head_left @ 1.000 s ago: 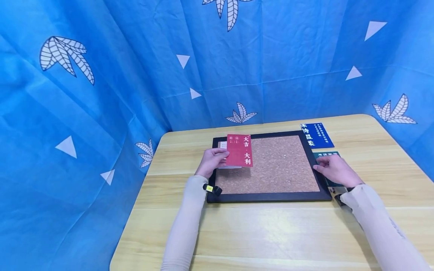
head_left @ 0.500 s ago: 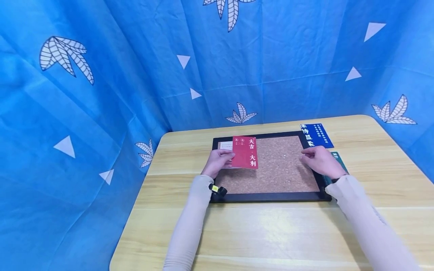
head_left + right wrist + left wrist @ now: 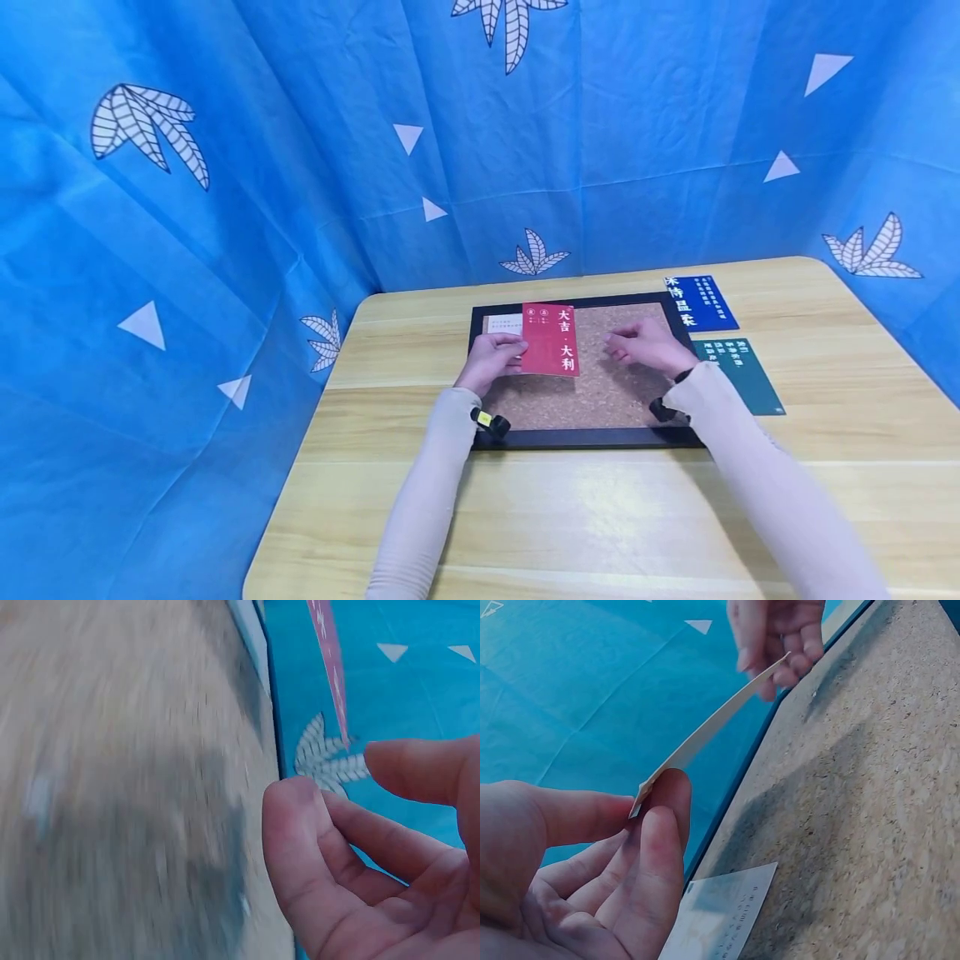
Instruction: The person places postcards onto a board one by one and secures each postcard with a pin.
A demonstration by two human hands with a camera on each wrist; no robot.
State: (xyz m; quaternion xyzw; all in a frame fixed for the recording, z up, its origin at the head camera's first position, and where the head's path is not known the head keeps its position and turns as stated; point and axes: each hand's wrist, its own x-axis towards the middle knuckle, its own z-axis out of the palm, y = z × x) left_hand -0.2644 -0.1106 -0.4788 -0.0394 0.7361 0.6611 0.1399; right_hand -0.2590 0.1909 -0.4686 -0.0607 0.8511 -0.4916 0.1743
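My left hand [image 3: 491,358] pinches the left edge of a red card [image 3: 551,342] with white Chinese characters, between thumb and fingers. The card is held up over a black-framed corkboard [image 3: 600,408]; in the left wrist view its thin edge [image 3: 712,724] slants upward, slightly bowed. Behind it, a white card [image 3: 727,915] with small print lies on the cork, partly covered in the head view. My right hand [image 3: 645,346] hovers over the board, right of the red card. In the right wrist view, a gap shows between its thumb and bent index finger [image 3: 289,832], with nothing held.
A blue card [image 3: 708,304] lies at the board's upper right, overlapping its frame. Below it a green card [image 3: 750,383] rests on the wooden table [image 3: 600,517], partly behind my right wrist. A blue patterned curtain [image 3: 480,150] hangs behind and at both sides.
My right hand has moved left from the green card, across the frame, toward the red card. My left hand has shifted slightly right with the red card. The green card is uncovered more.
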